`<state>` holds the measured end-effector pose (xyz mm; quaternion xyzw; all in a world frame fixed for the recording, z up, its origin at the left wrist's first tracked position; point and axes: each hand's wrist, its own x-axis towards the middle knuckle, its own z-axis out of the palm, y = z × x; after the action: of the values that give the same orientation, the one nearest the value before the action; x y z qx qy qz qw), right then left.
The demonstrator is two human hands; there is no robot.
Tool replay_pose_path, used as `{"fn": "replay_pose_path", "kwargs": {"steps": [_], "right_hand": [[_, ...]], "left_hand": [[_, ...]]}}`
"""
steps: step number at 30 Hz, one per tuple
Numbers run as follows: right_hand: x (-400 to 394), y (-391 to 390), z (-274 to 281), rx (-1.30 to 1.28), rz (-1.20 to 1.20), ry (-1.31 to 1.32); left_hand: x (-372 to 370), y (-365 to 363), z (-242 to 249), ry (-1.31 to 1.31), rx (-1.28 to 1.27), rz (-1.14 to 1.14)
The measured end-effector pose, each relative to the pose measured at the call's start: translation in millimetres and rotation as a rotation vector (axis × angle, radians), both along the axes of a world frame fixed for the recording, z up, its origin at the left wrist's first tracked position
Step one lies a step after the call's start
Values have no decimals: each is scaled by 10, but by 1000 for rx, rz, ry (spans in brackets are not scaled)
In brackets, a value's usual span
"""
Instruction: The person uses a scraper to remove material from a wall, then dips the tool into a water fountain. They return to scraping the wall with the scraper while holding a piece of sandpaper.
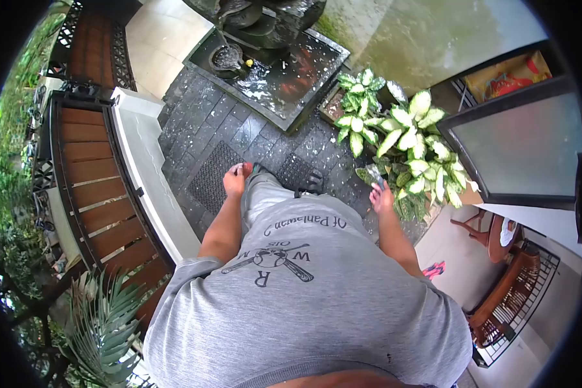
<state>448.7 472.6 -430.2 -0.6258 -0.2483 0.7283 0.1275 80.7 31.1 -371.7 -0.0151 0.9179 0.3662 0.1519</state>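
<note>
Plant (404,139) with green-and-cream leaves stood at the right edge of the dark paving (239,129), just ahead of the right hand (381,197). That hand was the nearer of the two. Its fingers were curled around a small grey object (376,178), too blurred to identify, and its fingertips sat right against the lowest leaves. The leaves spread up and to the right from the hand, toward a dark-framed glass door (520,145).

The left hand (236,180) hung well apart from the plant, on the other side of the person's leg, with fingers loosely curled; whether it held anything could not be told. It hovered above a black mat (213,178) on the paving. A foot in a dark sandal (312,182) showed between the hands.

Beyond the paving, a stone fountain basin (284,77) held water. A white ledge (152,181) and a wooden bench (94,187) ran along the left edge. A spiky palm (103,323) filled the lower left corner. A wooden chair (507,297) stood at lower right. The person's grey printed shirt (304,304) filled the foreground.
</note>
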Motion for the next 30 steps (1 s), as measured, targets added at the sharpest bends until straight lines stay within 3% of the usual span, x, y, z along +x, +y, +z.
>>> {"fn": "replay_pose_path", "kwargs": {"steps": [3, 7, 9, 11, 14, 19, 21, 23, 25, 27, 30], "right_hand": [[-265, 92, 241, -66, -54, 20], [-294, 257, -172, -44, 101, -58], [-329, 247, -98, -38, 55, -96], [-355, 287, -97, -42, 118, -80], [-364, 277, 143, -29, 144, -28], [-533, 222, 647, -94, 130, 349], [-700, 182, 944, -81, 158, 427], [-863, 128, 1278, -44, 238, 637], [-1025, 64, 1596, -51, 271, 718], [-1200, -25, 1920, 1, 325, 904], [-1412, -139, 2303, 43, 388, 999]], "left_hand": [[203, 185, 72, 38, 70, -8], [304, 118, 116, 47, -49, -89], [274, -66, -132, -21, 44, -54], [312, -28, 45, 36, -83, -21], [436, 57, 247, -36, -13, 101], [506, 169, -122, -11, 162, 122], [510, 604, 132, -262, 573, 209], [476, 1156, 793, -191, 451, -54], [452, 1643, 1250, -364, 607, -154], [435, 2044, 1578, -305, 680, -424], [534, 2535, 2098, -212, 809, -515]]}}
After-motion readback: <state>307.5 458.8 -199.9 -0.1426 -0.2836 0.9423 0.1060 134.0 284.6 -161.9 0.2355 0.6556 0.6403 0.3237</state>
